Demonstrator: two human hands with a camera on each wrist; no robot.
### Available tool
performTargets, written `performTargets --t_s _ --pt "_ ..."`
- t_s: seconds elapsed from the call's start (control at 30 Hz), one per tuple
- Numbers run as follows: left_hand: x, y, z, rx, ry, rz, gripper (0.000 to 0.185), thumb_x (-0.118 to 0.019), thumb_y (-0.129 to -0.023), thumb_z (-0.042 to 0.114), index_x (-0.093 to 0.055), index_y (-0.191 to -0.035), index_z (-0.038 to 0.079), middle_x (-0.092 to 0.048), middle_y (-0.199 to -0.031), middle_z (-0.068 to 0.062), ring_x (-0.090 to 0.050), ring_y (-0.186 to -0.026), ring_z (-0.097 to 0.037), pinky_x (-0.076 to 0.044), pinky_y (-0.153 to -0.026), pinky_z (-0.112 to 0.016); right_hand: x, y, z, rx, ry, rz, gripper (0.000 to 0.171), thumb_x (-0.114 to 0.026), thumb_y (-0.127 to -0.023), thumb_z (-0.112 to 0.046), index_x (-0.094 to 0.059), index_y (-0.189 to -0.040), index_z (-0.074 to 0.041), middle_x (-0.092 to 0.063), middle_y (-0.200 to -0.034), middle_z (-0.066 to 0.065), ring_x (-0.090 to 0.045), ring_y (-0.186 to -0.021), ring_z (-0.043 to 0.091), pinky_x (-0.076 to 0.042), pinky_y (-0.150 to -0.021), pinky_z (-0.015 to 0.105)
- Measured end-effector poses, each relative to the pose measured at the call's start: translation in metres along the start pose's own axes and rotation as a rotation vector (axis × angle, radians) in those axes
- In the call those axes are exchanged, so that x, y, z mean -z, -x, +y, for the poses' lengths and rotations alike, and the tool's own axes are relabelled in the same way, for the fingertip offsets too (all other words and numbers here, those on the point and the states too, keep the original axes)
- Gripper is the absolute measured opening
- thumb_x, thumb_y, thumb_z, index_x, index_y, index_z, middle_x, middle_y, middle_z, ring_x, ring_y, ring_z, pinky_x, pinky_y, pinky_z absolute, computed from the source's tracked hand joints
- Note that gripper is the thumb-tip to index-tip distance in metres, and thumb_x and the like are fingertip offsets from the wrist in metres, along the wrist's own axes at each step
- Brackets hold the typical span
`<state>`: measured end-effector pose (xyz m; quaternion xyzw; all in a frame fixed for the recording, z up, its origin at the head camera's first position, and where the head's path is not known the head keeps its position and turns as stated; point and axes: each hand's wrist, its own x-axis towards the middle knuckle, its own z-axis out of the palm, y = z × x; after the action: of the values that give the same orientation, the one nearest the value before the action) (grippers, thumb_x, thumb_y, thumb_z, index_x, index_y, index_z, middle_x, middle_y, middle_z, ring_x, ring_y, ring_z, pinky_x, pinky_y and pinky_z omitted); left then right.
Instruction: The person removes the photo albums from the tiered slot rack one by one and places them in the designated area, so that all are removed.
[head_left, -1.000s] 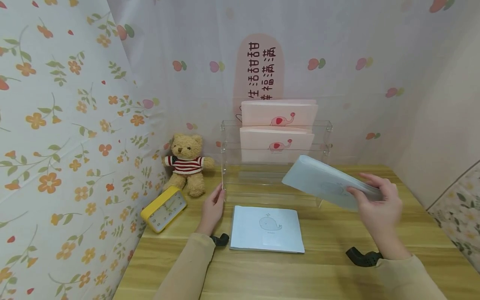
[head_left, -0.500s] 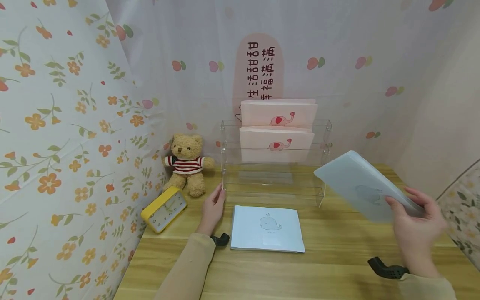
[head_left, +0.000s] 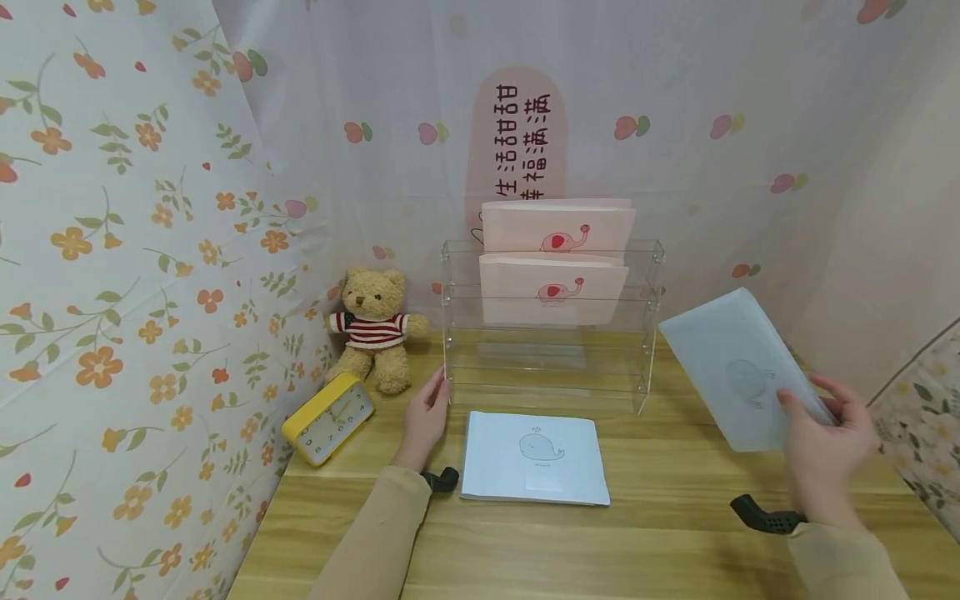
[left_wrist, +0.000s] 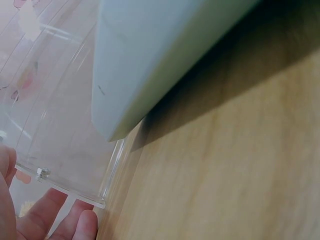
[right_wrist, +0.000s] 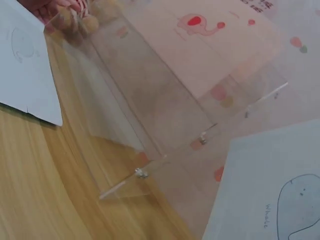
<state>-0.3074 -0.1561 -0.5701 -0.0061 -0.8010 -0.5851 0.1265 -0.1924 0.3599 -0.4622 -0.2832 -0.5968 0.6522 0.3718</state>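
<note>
At three o'clock of the rack (head_left: 551,321), her right hand (head_left: 825,454) pinches a blue book (head_left: 738,371) aloft, tilted. Left hand (head_left: 426,415), fingers straight, steadies the rack's nine-o'clock edge. I'd level the book and slide it in squarely, rack braced.

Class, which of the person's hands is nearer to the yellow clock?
Left. The left hand rests just right of the yellow clock; the right hand holds a blue whale booklet far across the table.
</note>
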Motion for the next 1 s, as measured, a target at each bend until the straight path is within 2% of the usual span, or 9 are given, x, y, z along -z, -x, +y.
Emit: performTargets --t_s 0.1,0.27,0.43,0.67,0.83,0.93,1.0 --pt "0.000 0.000 0.000 0.005 -0.002 0.002 0.045 -0.064 -0.114 0.034 -0.064 -0.157 0.023 -0.066 -0.157 -0.009 -0.067 -0.142 -0.031 -0.056 -0.117 -0.053 -0.007 -0.008 0.008 -0.073 0.060 -0.023 0.041 -0.091 -0.090 -0.010 -0.082 -0.126 -0.028 -0.059 -0.095 -0.012 -0.062 -0.081 -0.002 -0.051 -0.057 0.005" --pt "-0.001 -0.001 -0.002 0.013 -0.003 -0.002 0.045 -0.063 -0.114 0.034 -0.063 -0.158 0.024 -0.065 -0.158 -0.008 -0.067 -0.142 -0.030 -0.057 -0.117 -0.052 -0.021 -0.018 0.024 -0.143 0.144 -0.072 0.039 -0.091 -0.091 -0.017 -0.080 -0.127 -0.028 -0.058 -0.092 -0.012 -0.059 -0.076 -0.001 -0.050 -0.053 0.008" --pt "-0.002 -0.002 -0.005 0.020 -0.003 0.005 0.045 -0.063 -0.114 0.035 -0.063 -0.158 0.025 -0.066 -0.157 -0.008 -0.067 -0.142 -0.030 -0.056 -0.118 -0.052 -0.037 -0.026 0.031 -0.202 0.209 -0.117 0.041 -0.089 -0.094 -0.022 -0.077 -0.133 -0.030 -0.051 -0.099 -0.009 -0.055 -0.083 0.006 -0.050 -0.054 0.012" --pt "-0.002 -0.001 -0.003 0.018 -0.010 0.009 0.045 -0.063 -0.114 0.035 -0.064 -0.157 0.024 -0.067 -0.156 -0.010 -0.067 -0.142 -0.031 -0.056 -0.118 -0.053 -0.054 -0.033 0.041 -0.158 0.341 -0.143 0.044 -0.085 -0.097 -0.030 -0.073 -0.140 -0.033 -0.049 -0.100 -0.011 -0.053 -0.084 0.004 -0.050 -0.058 0.013" --pt "-0.002 0.000 -0.001 0.029 -0.012 0.009 0.045 -0.063 -0.114 0.035 -0.064 -0.157 0.023 -0.066 -0.157 -0.009 -0.066 -0.143 -0.031 -0.055 -0.119 -0.052 -0.060 -0.038 0.046 -0.122 0.472 -0.186 0.054 -0.082 -0.100 -0.038 -0.068 -0.151 -0.029 -0.048 -0.107 -0.015 -0.052 -0.089 0.004 -0.048 -0.063 0.013" --pt "-0.002 0.000 0.000 0.031 -0.002 0.010 0.045 -0.063 -0.114 0.035 -0.064 -0.157 0.024 -0.066 -0.157 -0.009 -0.066 -0.144 -0.030 -0.055 -0.119 -0.052 -0.063 -0.042 0.050 -0.095 0.552 -0.208 0.057 -0.079 -0.101 -0.045 -0.066 -0.154 -0.028 -0.053 -0.118 -0.011 -0.051 -0.098 0.007 -0.047 -0.069 0.015" --pt "-0.002 0.000 0.000 0.025 0.000 0.009 0.045 -0.063 -0.114 0.034 -0.064 -0.157 0.023 -0.066 -0.157 -0.009 -0.065 -0.144 -0.030 -0.055 -0.119 -0.052 -0.064 -0.045 0.052 -0.066 0.591 -0.220 0.056 -0.078 -0.102 -0.045 -0.067 -0.154 -0.027 -0.062 -0.134 -0.001 -0.055 -0.112 0.013 -0.046 -0.078 0.019"
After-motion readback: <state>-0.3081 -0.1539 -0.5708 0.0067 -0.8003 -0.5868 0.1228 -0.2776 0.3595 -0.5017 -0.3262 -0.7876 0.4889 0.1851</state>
